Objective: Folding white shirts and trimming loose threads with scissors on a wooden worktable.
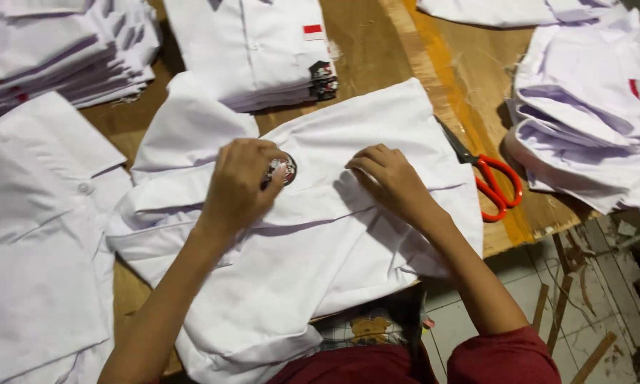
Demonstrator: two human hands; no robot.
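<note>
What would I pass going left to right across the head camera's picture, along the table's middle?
Flat shirt → left hand on a round patch → right hand pressing the middle shirt → scissors with red handles → rumpled shirt pile.

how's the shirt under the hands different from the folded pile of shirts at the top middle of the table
The shirt under the hands is a single garment spread flat; the top-middle pile is several shirts folded and stacked. The left hand and right hand press on the spread shirt, while the pile lies untouched. The pile's top shirt shows a small red patch; none shows on the spread one. Both are white.
</note>
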